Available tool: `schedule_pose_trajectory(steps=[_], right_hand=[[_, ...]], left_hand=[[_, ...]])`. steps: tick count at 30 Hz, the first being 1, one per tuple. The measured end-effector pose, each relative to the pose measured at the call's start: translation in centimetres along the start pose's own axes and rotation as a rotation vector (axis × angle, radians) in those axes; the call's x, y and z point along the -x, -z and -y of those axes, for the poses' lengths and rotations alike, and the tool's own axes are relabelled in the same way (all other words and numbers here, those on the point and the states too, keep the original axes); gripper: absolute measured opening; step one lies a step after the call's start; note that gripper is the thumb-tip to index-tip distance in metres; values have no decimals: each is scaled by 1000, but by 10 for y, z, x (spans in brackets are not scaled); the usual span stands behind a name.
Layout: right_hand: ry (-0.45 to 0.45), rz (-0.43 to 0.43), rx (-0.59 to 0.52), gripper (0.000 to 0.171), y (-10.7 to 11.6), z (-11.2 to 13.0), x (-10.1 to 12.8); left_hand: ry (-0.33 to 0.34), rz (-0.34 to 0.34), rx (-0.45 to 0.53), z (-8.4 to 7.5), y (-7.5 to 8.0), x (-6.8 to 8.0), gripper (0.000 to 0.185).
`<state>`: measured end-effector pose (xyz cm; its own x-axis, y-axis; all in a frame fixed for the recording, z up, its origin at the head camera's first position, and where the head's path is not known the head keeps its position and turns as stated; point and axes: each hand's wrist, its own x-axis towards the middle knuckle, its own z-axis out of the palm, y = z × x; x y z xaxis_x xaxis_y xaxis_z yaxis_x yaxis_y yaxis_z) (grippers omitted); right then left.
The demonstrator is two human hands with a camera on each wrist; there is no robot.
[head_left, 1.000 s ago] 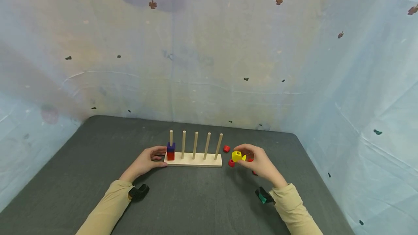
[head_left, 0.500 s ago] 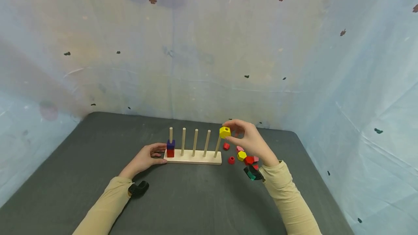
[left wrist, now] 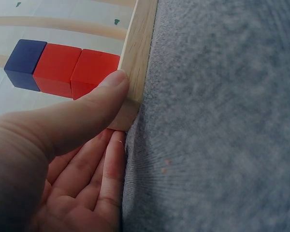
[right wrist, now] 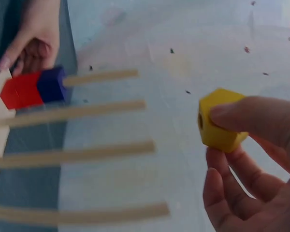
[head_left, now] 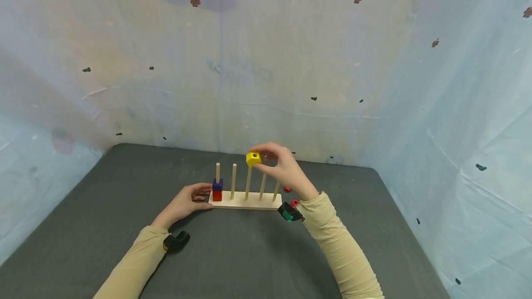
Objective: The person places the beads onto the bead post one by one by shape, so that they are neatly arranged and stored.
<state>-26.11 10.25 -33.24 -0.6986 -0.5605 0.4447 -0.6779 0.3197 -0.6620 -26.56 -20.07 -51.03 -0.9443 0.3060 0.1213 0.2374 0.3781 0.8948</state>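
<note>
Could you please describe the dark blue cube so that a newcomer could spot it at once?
On the dark grey table stands a pale wooden base with five pegs. Its leftmost peg in the head view stands by the left hand. Threaded there atop two red cubes, the dark blue cube is the only blue block visible.

The block (head_left: 253, 159) is yellow, the cubes (left wrist: 57, 70) red and dark blue, the table (head_left: 232, 253) grey.
</note>
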Motion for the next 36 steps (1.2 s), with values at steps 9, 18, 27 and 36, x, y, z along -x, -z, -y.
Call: schedule_pose_trajectory(steps=[9, 18, 27, 36], right_hand=[[46, -21, -10, 32, -31, 28, -9], [17, -39, -84, 35, -61, -8, -20], [-8, -107, -78, 38, -70, -17, -21], [-118, -208, -129, 34, -84, -22, -15]], left_hand=[[9, -2, -2, 1, 1, -1, 65], [22, -4, -2, 0, 1, 0, 65], [33, -6, 3, 1, 1, -1, 65], [29, -11, -4, 2, 0, -2, 65]])
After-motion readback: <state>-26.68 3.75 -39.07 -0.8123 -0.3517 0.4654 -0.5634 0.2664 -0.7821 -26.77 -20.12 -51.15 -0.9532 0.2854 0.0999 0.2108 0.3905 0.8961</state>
